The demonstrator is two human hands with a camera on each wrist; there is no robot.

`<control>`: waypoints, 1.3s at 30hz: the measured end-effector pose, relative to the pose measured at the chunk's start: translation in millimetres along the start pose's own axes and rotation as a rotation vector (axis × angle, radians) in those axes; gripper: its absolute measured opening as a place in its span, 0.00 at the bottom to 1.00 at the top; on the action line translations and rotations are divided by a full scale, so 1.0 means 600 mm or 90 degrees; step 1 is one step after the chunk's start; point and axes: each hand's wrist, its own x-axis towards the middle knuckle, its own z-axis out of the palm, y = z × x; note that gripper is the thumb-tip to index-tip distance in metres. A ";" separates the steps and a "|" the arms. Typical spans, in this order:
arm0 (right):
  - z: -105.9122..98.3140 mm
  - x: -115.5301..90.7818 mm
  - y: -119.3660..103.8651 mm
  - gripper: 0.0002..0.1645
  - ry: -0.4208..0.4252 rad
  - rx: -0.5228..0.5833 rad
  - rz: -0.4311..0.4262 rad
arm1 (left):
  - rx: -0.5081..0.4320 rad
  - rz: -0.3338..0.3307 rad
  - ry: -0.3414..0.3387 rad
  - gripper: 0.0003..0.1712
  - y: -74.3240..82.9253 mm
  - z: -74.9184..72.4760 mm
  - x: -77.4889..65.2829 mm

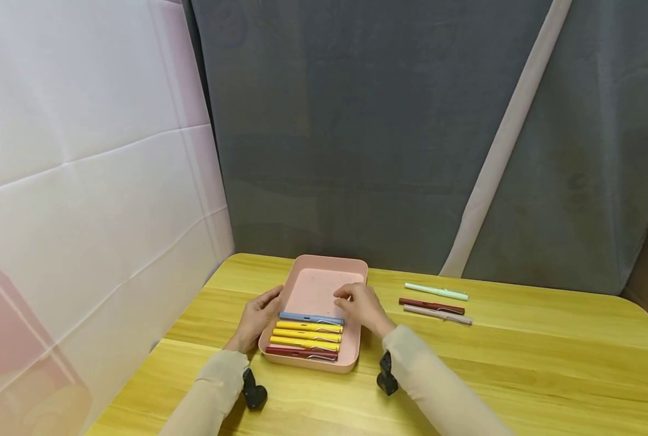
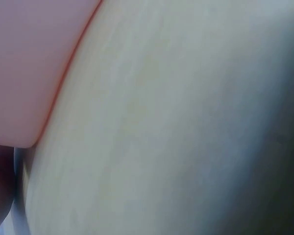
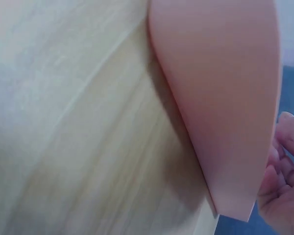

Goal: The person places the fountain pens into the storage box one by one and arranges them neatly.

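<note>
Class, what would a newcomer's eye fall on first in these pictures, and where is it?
Probably the three bright yellow pens, lying side by side in the near half of the pink tray, between a blue pen and a dark red pen. Next might come the left hand at the tray's left side and the right hand over its right side, then three more pens on the table to the right.
</note>
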 end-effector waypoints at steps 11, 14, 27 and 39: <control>-0.029 -0.013 0.023 0.12 0.098 0.131 0.067 | 0.012 0.006 0.000 0.25 0.002 0.000 -0.001; -0.036 -0.014 0.026 0.12 0.115 0.151 0.082 | 0.015 0.003 -0.003 0.26 0.003 -0.001 0.000; -0.062 -0.031 0.043 0.14 0.159 0.183 0.114 | 0.007 -0.005 -0.008 0.26 0.002 0.000 0.002; -0.093 -0.053 0.069 0.13 0.181 0.168 0.134 | 0.014 -0.001 -0.001 0.26 0.002 0.001 0.002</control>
